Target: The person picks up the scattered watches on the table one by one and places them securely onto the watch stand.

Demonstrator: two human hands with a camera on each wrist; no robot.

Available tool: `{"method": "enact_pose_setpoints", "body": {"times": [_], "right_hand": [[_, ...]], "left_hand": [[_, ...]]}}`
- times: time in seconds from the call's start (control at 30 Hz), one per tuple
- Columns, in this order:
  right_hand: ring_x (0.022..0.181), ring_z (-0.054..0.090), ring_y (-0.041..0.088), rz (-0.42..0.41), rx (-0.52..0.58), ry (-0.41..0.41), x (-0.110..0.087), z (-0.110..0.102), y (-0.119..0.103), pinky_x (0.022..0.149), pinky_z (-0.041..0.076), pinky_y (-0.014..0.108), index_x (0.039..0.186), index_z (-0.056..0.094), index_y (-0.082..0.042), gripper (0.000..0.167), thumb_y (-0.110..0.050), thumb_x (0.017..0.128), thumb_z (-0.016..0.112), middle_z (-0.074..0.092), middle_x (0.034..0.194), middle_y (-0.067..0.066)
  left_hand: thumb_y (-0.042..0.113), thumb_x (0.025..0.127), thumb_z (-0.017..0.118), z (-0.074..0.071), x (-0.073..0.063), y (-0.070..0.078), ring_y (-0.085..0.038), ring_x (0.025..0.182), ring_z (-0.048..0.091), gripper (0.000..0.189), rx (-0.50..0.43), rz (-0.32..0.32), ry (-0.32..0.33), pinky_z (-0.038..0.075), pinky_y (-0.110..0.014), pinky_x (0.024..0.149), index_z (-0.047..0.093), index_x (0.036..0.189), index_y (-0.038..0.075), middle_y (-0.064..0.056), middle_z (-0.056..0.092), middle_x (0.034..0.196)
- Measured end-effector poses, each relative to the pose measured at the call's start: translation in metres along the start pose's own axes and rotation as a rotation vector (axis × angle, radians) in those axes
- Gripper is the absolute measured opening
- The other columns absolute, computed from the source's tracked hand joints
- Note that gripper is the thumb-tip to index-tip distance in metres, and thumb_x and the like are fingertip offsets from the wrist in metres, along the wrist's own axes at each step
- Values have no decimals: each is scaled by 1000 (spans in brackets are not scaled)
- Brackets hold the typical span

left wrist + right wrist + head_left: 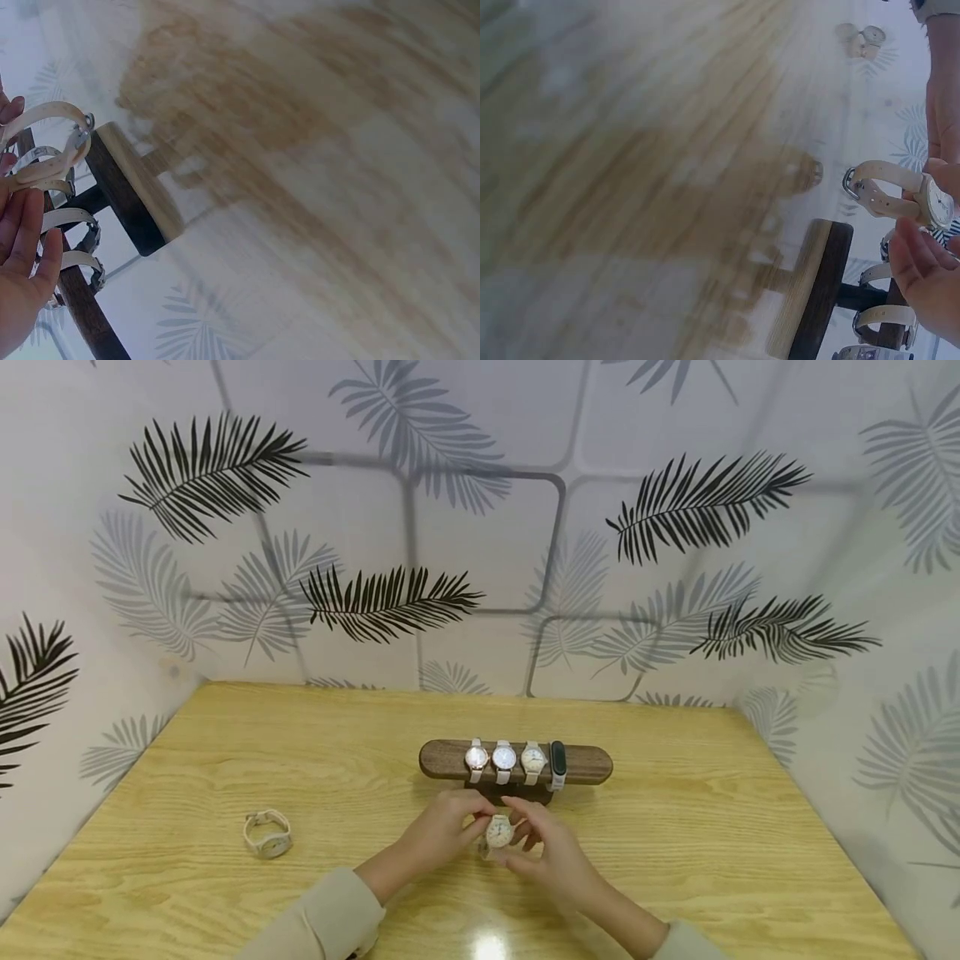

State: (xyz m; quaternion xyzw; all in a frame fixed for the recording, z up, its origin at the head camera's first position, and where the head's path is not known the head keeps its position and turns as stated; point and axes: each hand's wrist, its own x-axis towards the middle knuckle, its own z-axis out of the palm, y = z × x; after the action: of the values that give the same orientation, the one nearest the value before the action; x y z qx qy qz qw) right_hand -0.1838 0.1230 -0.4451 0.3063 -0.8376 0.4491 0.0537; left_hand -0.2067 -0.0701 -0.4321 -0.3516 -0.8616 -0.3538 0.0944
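Observation:
A cream-strapped wristwatch (499, 832) with a round pale dial is held off the table in front of the watch stand, between both hands. My left hand (452, 821) pinches it from the left side. From the right, my right hand (553, 852) curves its thumb and fingers about the watch. Its strap forms a closed loop, and the metal buckle (848, 181) shows in the right wrist view. In the left wrist view the strap (56, 112) hangs by the left fingers (30, 225).
Behind the hands stands a dark wooden watch stand (588, 763) carrying several watches, among them a white-strapped watch (504, 757) and a black-faced band (558, 760). Another cream watch (274, 845) lies on the wooden table (352, 735) at the left. A leaf-patterned backdrop (480, 543) rises behind.

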Motion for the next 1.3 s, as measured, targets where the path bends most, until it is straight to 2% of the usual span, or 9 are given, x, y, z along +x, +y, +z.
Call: {"method": "enact_pose_setpoints", "body": {"times": [0.1, 0.23, 0.47, 0.57, 0.73, 0.8, 0.9, 1.1, 1.3], "right_hand": [[80, 57, 18, -119, -167, 15, -2, 1, 1, 66, 51, 21, 129, 47, 2, 68, -4, 70, 79, 57, 104, 10], [83, 54, 15, -207, -267, 65, -2, 2, 2, 68, 51, 22, 126, 49, 2, 68, -7, 67, 81, 56, 107, 9], [87, 57, 16, -227, -280, 120, -3, 4, 2, 68, 52, 20, 117, 54, 1, 58, -5, 66, 81, 60, 106, 9], [86, 59, 16, -266, -294, 140, -3, 4, 3, 67, 54, 22, 115, 56, 1, 56, -3, 65, 81, 61, 104, 9], [91, 61, 19, -331, -323, 135, -3, 2, 4, 75, 56, 23, 113, 59, 0, 54, -3, 65, 82, 63, 106, 9], [94, 62, 20, -339, -329, 125, -3, 1, 4, 78, 56, 24, 114, 59, 0, 54, -4, 65, 82, 63, 107, 9], [91, 64, 21, -338, -358, 123, -4, -1, 4, 77, 56, 23, 111, 60, 0, 54, -5, 63, 83, 63, 105, 9], [87, 66, 20, -314, -423, 139, -9, -8, 4, 75, 57, 25, 105, 61, 1, 50, -6, 62, 84, 66, 100, 9], [84, 64, 20, -259, -388, 150, -14, -24, 10, 70, 56, 21, 104, 59, 3, 49, 2, 61, 82, 62, 101, 11]], "left_hand": [[1, 86, 62, 0, 1, 0, -16, 78, 66, 11, -4, 17, -13, 56, -21, 70, 70, 93, -1, -10, 70, 87], [0, 85, 62, 1, 3, 2, -16, 78, 67, 11, -48, -2, -9, 55, -19, 73, 70, 93, -2, -11, 71, 88], [-2, 83, 63, 3, 5, 6, -17, 78, 67, 11, -115, -36, -1, 53, -13, 73, 70, 92, -2, -12, 71, 88], [-1, 83, 63, 3, 6, 6, -17, 77, 67, 11, -120, -42, -1, 53, -13, 73, 70, 91, -2, -12, 71, 88], [-1, 82, 64, 3, 5, 4, -17, 77, 66, 9, -118, -31, -3, 54, -16, 73, 70, 89, -2, -12, 70, 87], [2, 83, 65, 4, 3, 3, -17, 79, 66, 10, -116, -46, -13, 55, -21, 75, 70, 91, -1, -11, 70, 88], [7, 84, 66, 3, 0, -1, -17, 84, 64, 13, -91, -100, -36, 55, -27, 78, 70, 96, 2, -8, 69, 92], [16, 87, 65, -5, -9, -16, -21, 96, 61, 19, 3, -249, -76, 53, -36, 80, 68, 104, 9, -5, 67, 105], [15, 87, 65, -18, -16, -32, -26, 99, 61, 21, 16, -343, -48, 52, -41, 82, 67, 107, 7, -9, 64, 110]]}}
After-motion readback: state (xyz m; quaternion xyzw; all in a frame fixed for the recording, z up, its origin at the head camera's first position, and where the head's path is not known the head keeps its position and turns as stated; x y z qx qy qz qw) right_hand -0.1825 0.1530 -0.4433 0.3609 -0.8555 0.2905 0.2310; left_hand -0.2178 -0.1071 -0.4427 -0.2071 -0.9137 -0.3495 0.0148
